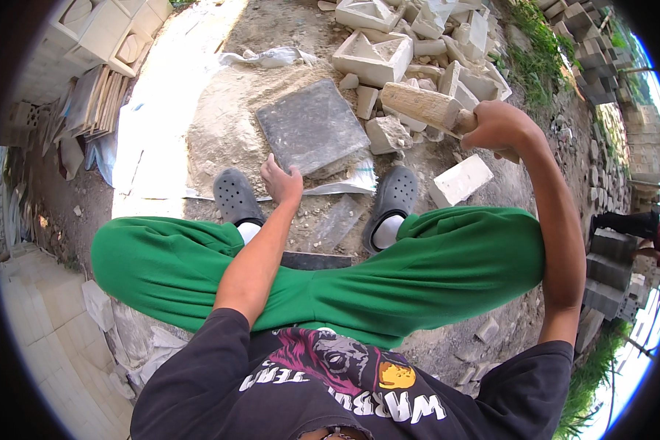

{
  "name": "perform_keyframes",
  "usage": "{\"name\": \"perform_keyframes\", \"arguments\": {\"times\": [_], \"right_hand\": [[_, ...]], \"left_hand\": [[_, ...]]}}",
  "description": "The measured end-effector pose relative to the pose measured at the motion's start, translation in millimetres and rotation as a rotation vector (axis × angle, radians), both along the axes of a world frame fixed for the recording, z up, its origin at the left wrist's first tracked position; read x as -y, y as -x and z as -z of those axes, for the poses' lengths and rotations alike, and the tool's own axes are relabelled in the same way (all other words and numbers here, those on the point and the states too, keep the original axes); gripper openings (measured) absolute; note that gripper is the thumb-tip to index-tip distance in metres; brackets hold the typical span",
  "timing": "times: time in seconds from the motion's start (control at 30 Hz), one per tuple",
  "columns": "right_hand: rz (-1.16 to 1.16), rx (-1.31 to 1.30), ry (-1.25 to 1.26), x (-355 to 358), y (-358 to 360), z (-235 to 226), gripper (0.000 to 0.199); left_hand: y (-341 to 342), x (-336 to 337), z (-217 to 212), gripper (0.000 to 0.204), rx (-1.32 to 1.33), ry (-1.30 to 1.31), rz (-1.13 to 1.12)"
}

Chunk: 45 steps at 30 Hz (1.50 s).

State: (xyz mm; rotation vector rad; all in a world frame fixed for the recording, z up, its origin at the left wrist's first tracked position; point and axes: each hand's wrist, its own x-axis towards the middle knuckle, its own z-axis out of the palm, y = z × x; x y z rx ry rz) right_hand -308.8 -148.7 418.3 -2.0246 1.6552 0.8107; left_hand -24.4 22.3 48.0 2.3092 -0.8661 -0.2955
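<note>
A dark grey square slab [312, 125], dusty on top, lies flat on a heap of pale powder between my feet. My left hand [281, 181] is at the slab's near left corner, thumb and fingers apart, fingertips at its edge. Raised to the right, my right hand [495, 128] is closed round the handle end of a dust-coated, paddle-shaped tool [422, 105]. The tool's broad end points left, over the broken blocks. Its exact kind is not clear, and my fingers hide most of the handle.
Broken pale blocks [374, 59] pile up beyond the slab. A whitish block [462, 180] lies right of my right shoe [397, 194]. A white sack [352, 178] shows under the powder. Stacked boards [99, 103] stand left; grey blocks [609, 271] and a partly visible person are far right.
</note>
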Motion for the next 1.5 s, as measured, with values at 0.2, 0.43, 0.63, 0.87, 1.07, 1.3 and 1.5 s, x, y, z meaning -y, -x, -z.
{"name": "perform_keyframes", "arguments": {"times": [0.2, 0.43, 0.63, 0.87, 1.07, 1.3, 1.5], "right_hand": [[-0.047, -0.077, -0.109, -16, -1, 13, 0.04], [-0.25, -0.156, -0.175, -33, 1, 47, 0.033], [-0.453, -0.231, -0.206, -36, 2, 87, 0.03], [-0.476, -0.271, -0.301, -27, 5, 103, 0.031], [-0.46, -0.192, -0.242, -21, -1, 108, 0.031], [-0.337, 0.015, -0.108, -18, -3, 146, 0.026], [-0.323, 0.281, 0.046, -15, -6, 201, 0.024]], "left_hand": [[6, 26, -13, 0.02, -0.022, 0.17, 0.315], [26, 43, -21, 0.023, -0.226, 0.119, 0.366], [40, 39, -24, 0.03, -0.288, 0.092, 0.405], [52, 75, -37, 0.034, -0.443, 0.177, 0.475], [58, 106, -23, 0.026, -0.525, 0.128, 0.493], [74, 124, -34, 0.018, -0.787, 0.146, 0.454], [92, 147, -112, 0.019, -0.893, 0.361, 0.521]]}}
